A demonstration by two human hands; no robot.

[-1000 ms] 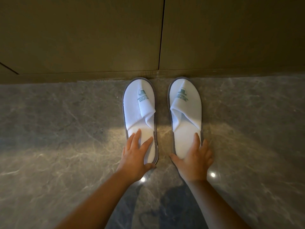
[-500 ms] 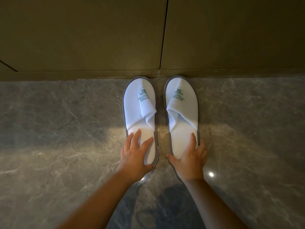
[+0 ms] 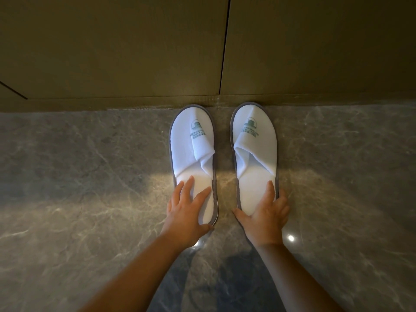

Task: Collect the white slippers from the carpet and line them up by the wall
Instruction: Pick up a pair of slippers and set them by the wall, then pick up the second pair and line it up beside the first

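Two white slippers with grey trim and green logos lie side by side on the marble floor, toes touching the base of the wall (image 3: 112, 52). My left hand (image 3: 186, 212) rests on the heel of the left slipper (image 3: 191, 140), fingers spread on the insole and thumb hooked at the heel end. My right hand (image 3: 267, 217) cups the heel of the right slipper (image 3: 254, 140), thumb on its left edge and fingers along its right edge. A narrow gap of floor separates the two slippers.
The wall is made of brown panels with a vertical seam (image 3: 225, 46) just above the gap between the slippers. Grey veined marble floor (image 3: 78, 176) spreads to both sides, with a bright reflection (image 3: 291, 238) near my right wrist.
My right hand slid the right slipper left toward the other, then back to the right, so the gap is wider again. The left slipper and left hand stayed put.
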